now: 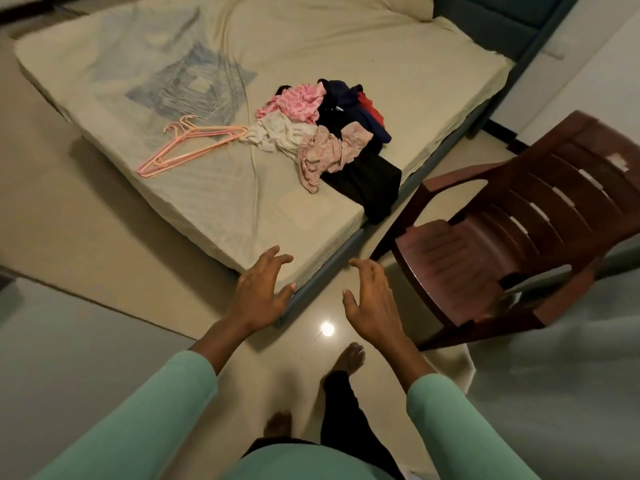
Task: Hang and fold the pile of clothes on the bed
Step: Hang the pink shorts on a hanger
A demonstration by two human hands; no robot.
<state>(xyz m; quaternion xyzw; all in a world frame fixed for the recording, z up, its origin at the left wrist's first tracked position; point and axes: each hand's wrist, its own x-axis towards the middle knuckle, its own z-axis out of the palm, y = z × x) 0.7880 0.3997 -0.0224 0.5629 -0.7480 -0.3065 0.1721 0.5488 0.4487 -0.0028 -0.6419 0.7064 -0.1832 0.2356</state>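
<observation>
A pile of clothes (329, 133) lies near the right edge of the bed (214, 209): pink, white, pale floral, navy, red and black pieces heaped together. A black garment (370, 188) hangs slightly over the mattress edge. Several pink plastic hangers (183, 145) lie stacked on the sheet left of the pile. My left hand (263, 289) hovers over the bed's near corner, fingers spread and holding nothing. My right hand (370, 299) is raised beside it over the floor, fingers relaxed and holding nothing. Both hands are well short of the clothes.
A dark brown plastic chair (512, 237) stands right of the bed's corner, close to my right hand. A pillow (408, 5) lies at the head of the bed. My bare feet stand on the shiny tiled floor (86, 237). Pale cloth (554, 358) fills the lower right.
</observation>
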